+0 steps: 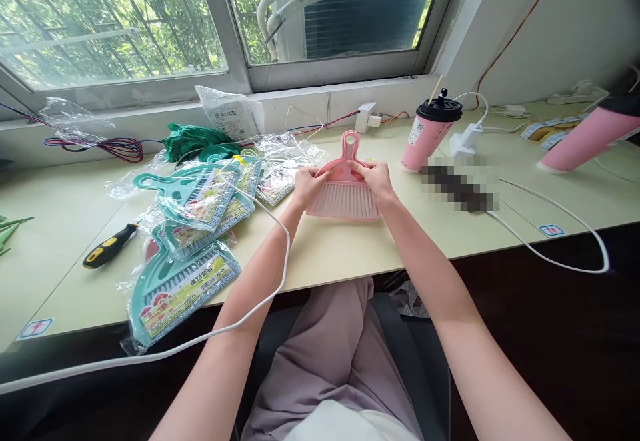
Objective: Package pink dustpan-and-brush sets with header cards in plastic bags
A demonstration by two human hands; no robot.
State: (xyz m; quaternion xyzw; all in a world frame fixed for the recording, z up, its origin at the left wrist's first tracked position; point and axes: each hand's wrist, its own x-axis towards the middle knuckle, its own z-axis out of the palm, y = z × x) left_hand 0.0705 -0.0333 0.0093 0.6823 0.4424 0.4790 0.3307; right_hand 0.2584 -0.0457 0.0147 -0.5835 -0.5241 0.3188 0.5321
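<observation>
A small pink brush and dustpan set lies on the pale green table straight ahead of me, its bristles toward me and its looped handle pointing at the window. My left hand grips its left shoulder with curled fingers. My right hand grips its right shoulder the same way. To the left lies a pile of teal brush sets in clear printed bags, one hanging over the table's front edge.
A yellow-and-black screwdriver lies at the left. A white cable drapes over my left forearm. Empty clear bags and green cloth sit near the window. A pink cup with a black lid stands at the right, another pink tumbler farther right.
</observation>
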